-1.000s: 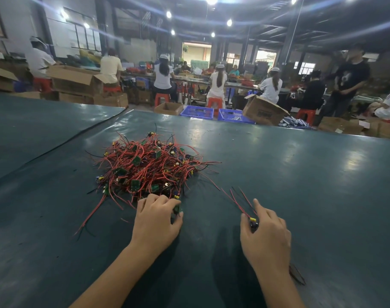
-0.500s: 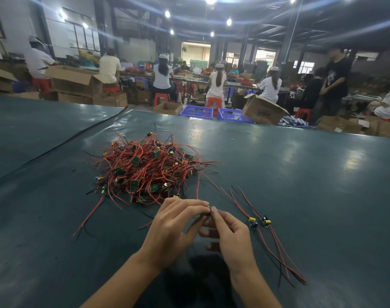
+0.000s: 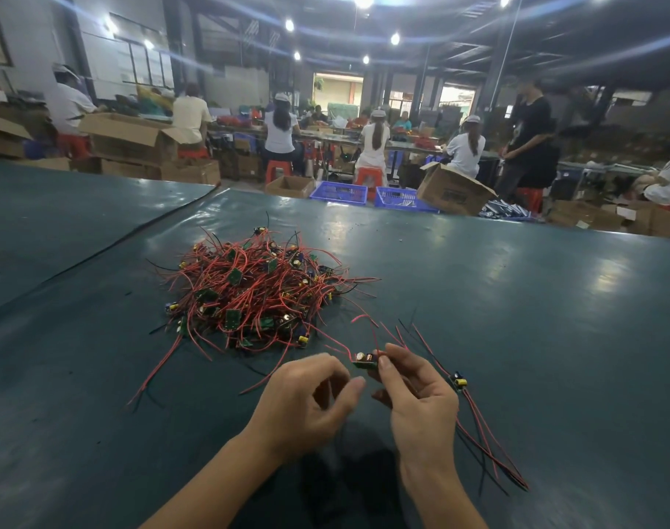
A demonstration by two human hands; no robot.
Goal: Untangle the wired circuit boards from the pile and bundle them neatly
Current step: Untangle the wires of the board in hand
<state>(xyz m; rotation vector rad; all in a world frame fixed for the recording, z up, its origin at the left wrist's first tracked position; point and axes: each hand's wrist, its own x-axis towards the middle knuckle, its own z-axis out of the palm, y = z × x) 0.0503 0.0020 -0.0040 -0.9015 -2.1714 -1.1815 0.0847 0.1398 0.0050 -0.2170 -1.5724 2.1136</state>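
Note:
A tangled pile of small green circuit boards with red and black wires (image 3: 257,292) lies on the dark green table (image 3: 555,318). My right hand (image 3: 417,402) pinches one small circuit board (image 3: 365,360) between thumb and fingertips, just in front of the pile; its red wires curl up and trail back toward the pile. Beside it on the left, my left hand (image 3: 306,402) has its fingers curled, with nothing visible in them. To the right lie separated boards (image 3: 459,380), their wires stretching toward me.
Loose red wire ends (image 3: 154,372) stick out of the pile to the front left. A seam (image 3: 97,257) runs across the table's left part. Beyond the far edge are cardboard boxes (image 3: 453,192), blue crates (image 3: 341,192) and several seated workers.
My left hand pulled one board out of the pile and both hands met on it. Now my right hand alone holds the board, lifted slightly, and my left hand has come off it.

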